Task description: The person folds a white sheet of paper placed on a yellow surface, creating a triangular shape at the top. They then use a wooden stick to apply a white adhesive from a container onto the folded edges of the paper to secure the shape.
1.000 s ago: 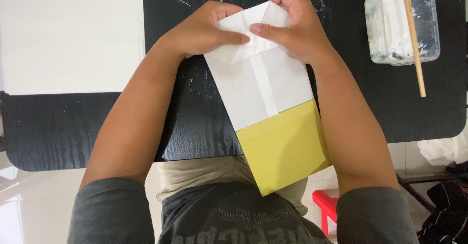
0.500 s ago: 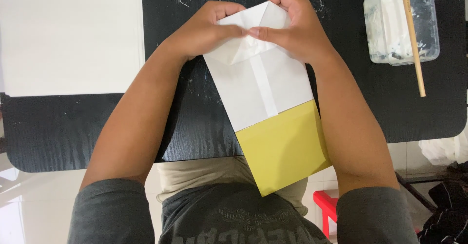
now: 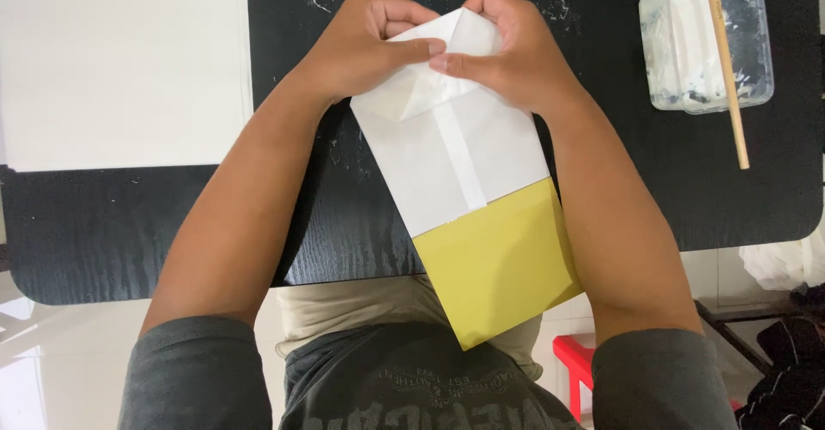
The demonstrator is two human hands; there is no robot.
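Note:
A long folded paper piece (image 3: 464,172), white on its upper part and yellow (image 3: 503,267) on its lower part, lies slanted on the black table (image 3: 129,232), its yellow end hanging over the near edge. My left hand (image 3: 365,48) and my right hand (image 3: 516,52) both pinch the far white end, thumbs meeting at the middle over folded corner flaps. A raised white strip runs down the middle of the white part.
A large white sheet (image 3: 120,65) lies at the far left of the table. A clear plastic tub (image 3: 709,39) with white paste and a wooden stick (image 3: 726,69) across it stands at the far right. A red stool (image 3: 580,365) shows below.
My thumbs have slid closer together over the folded far end of the paper. The paper itself has stayed in place.

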